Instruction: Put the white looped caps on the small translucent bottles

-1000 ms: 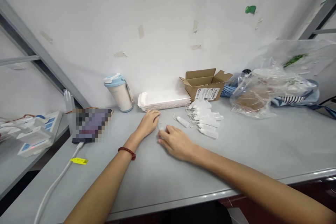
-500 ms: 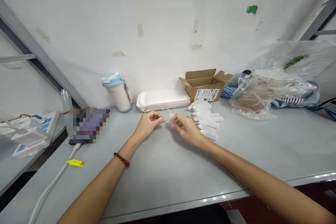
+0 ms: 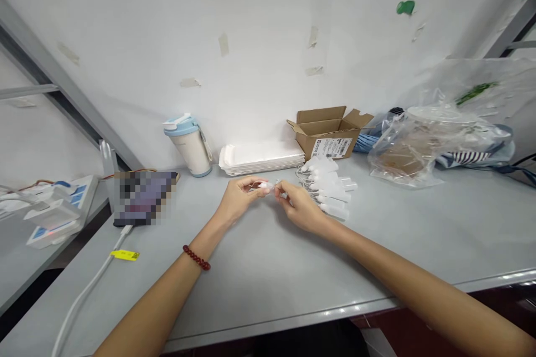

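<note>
A small whitish, partly see-through piece with a thin cord is held just above the grey table, between my two hands. My left hand pinches its left part between thumb and fingers. At the other end, the closed fingertips of my right hand grip it; exactly what they cover is hidden. Just beyond my right hand lies a pile of flat white tags with thin cords bunched on their left side.
Behind my hands, a stack of white trays lies beside an open cardboard box. A cup with a blue lid stands left of them. Further left is a blurred phone-like device on a white cable. Right: a clear plastic bag.
My left fingers, empty and apart from the piece before, have closed on it. The piece has shifted slightly left, and my hands are closer together. The camera view has moved a little.
</note>
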### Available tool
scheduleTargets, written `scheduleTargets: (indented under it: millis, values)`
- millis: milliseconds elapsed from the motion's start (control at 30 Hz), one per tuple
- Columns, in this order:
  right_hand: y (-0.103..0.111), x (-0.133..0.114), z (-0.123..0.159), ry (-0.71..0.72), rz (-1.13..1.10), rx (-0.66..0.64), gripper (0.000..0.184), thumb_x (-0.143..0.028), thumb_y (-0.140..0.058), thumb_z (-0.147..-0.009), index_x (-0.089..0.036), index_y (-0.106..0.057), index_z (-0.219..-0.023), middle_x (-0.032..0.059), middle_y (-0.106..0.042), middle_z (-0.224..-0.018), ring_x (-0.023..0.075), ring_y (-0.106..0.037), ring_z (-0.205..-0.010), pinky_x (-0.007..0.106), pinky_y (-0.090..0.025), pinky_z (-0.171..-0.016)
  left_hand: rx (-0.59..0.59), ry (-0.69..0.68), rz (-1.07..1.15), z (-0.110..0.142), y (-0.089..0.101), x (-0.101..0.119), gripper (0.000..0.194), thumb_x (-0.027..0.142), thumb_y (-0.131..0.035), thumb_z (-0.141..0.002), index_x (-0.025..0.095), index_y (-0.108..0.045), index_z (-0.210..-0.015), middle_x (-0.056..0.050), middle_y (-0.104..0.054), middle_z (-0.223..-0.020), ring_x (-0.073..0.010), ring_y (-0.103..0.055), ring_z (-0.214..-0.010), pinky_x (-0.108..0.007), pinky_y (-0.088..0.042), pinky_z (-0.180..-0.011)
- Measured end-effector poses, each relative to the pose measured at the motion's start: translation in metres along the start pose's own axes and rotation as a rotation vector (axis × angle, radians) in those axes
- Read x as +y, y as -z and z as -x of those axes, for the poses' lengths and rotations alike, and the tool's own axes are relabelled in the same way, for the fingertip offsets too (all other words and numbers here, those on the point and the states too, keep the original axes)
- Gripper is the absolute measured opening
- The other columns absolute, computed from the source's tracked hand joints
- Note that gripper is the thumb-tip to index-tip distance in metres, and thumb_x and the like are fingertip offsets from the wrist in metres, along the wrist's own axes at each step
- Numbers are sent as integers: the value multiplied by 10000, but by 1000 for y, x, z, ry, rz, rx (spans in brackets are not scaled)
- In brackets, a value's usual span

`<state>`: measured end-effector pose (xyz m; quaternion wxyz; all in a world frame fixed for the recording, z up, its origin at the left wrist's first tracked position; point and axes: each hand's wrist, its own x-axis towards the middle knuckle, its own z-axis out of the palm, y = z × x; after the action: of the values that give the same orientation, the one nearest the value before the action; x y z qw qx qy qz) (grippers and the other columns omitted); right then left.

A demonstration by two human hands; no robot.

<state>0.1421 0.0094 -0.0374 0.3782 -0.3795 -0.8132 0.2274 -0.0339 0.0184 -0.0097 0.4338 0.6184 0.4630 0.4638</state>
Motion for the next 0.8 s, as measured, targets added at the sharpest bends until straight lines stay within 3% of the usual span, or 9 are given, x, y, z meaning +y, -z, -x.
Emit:
scheduleTargets:
  millis: [167, 300, 533, 633, 800]
  values:
    - [4, 0, -1, 42, 130, -52, 244, 11, -351, -728, -194, -427, -834, 44, -542, -832, 174, -479, -770, 272, -367, -687, -15, 17, -60, 0, 0, -2, 350, 395, -728, -632, 150, -722, -881, -33, -674, -747, -147, -581, -637, -287, -492, -633]
    - [5, -1, -1, 74, 205, -61, 233, 11, -338, -743, -196, -417, -817, 69, -541, -869, 197, -458, -835, 303, -368, -729, -56, 20, -127, 2, 1, 1, 310, 409, -706, -647, 141, -727, -801, -40, -668, -691, -126, -532, -555, -270, -475, -553]
    - [13, -10, -2, -128, -193, -65, 58, -186, -354, -886, -221, -349, -841, -11, -551, -727, 140, -490, -663, 264, -365, -635, -131, -12, -120, 7, -2, 6, 277, 388, -691, -673, 147, -733, -802, -22, -649, -662, -115, -517, -545, -262, -474, -548]
    - [18, -11, -2, -187, -248, -104, 56, -251, -347, -907, -221, -347, -860, -29, -532, -669, 127, -448, -599, 253, -338, -591, -146, -25, -92, 8, -3, 8, 279, 367, -714, -649, 148, -733, -822, -24, -655, -700, -130, -533, -609, -261, -482, -568]
    - [19, -10, -1, -159, -231, -90, 67, -277, -362, -908, -224, -346, -872, -25, -544, -695, 130, -469, -629, 263, -346, -618, -184, 3, -47, 9, -4, 7, 360, 450, -672, -693, 141, -716, -873, -22, -612, -682, -131, -533, -604, -273, -495, -567]
